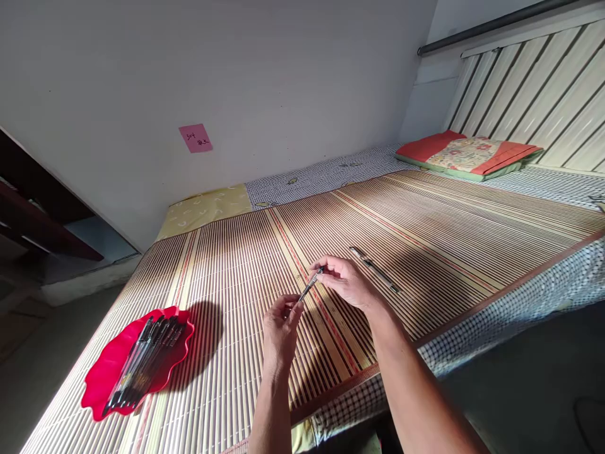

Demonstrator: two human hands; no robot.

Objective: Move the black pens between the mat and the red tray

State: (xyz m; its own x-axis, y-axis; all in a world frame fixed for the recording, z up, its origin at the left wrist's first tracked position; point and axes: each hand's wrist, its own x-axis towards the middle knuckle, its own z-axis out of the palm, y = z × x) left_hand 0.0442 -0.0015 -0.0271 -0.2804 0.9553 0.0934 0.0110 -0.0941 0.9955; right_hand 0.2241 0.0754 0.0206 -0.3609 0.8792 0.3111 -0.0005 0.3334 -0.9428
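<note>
Between my two hands a slim pen (310, 285) with a dark end is held at a slant above the striped bamboo mat (236, 271). My left hand (282, 315) pinches its lower end, and the fingers of my right hand (344, 279) close on its upper end. Just beyond my right hand another pen (375, 270) lies on the mat. To the left, a red wavy-edged dish (101, 372) holds several clear pens with black caps (146, 362).
Folded red and floral bedding (467, 154) lies at the far right by a slatted headboard (529, 94). A pink note (195, 138) is stuck on the wall behind. Checked cloth (510, 315) hangs over the near edge.
</note>
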